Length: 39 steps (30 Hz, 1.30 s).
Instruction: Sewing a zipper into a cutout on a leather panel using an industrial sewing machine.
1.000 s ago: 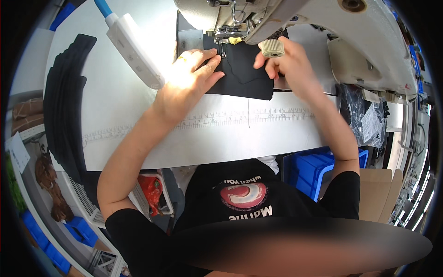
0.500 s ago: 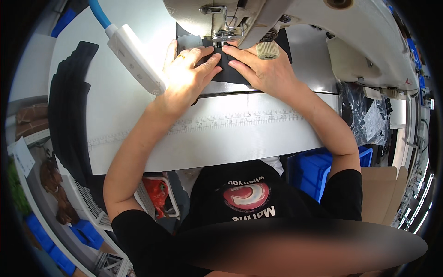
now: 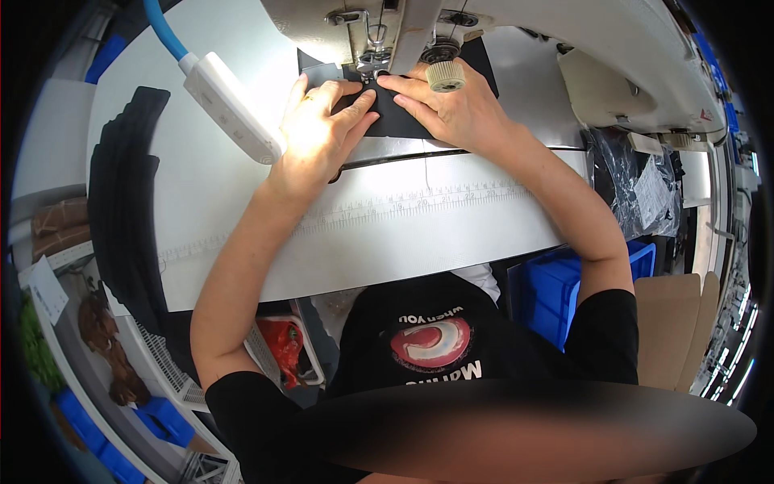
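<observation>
A piece of black fabric [image 3: 395, 119] lies flat on the sewing machine's bed, beneath the presser foot [image 3: 372, 71]. My left hand [image 3: 318, 133] rests on the fabric's left part, fingers stretched toward the foot. From the other side my right hand [image 3: 459, 109] presses on the fabric, its index fingertip beside the foot and its thumb lower down. Both hands lie with fingers extended, touching the cloth without gripping it. The needle area is small and partly hidden by the machine head [image 3: 516, 24]. A pale ridged knob [image 3: 446, 77] overlaps the right hand.
A white lamp [image 3: 234, 109] on a blue tube hangs close to my left wrist. Stacked black fabric strips [image 3: 125, 202] drape over the table's left edge. A printed ruler scale [image 3: 387, 206] crosses the white tabletop [image 3: 242, 274]. Plastic-wrapped goods [image 3: 637, 185] and a blue bin [image 3: 544, 294] are at right.
The whole view has shifted a little, with the machine head lying further left in the picture. Both hands keep their places on the fabric by the presser foot, with little visible movement.
</observation>
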Tool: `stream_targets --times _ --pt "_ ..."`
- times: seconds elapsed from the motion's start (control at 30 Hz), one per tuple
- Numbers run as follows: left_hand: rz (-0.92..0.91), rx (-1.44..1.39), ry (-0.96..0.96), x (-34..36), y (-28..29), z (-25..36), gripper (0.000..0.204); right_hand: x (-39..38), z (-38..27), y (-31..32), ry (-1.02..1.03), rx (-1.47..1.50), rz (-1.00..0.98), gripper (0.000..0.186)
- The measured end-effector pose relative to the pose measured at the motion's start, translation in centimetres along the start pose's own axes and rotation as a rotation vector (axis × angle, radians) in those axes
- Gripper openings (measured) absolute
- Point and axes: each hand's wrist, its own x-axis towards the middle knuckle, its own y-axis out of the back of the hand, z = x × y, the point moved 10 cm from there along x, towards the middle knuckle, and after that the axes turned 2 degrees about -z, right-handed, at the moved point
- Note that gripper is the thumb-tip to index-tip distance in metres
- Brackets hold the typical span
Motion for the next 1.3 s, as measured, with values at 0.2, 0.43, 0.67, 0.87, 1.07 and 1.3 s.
stream_targets --times 0.2,0.43,0.67,0.87,1.07,1.3 --pt "-0.008 -0.005 -0.009 0.0 0.0 0.0 0.028 -0.3 -0.2 0.2 0.058 -0.014 0.083 0.028" --pt "-0.023 0.023 0.017 0.1 -0.4 -0.2 0.028 -2.0 7.0 1.1 -0.516 0.412 0.06 0.026" --pt "-0.043 -0.018 0.054 -0.1 -0.5 -0.7 0.025 -3.0 23.1 0.8 -0.614 -0.279 0.09 0.025" --pt "-0.119 0.061 0.116 -0.6 -0.1 -2.1 0.027 -2.8 23.3 2.5 -0.657 -0.379 -0.087 0.027" --pt "0.017 0.187 0.059 -1.1 2.0 -2.0 0.032 -10.4 7.4 10.0 -0.89 -0.133 -0.248 0.029" --pt "-0.059 0.105 0.058 -1.2 0.4 0.3 0.026 -16.9 4.9 7.7 -0.948 0.123 0.024 0.023"
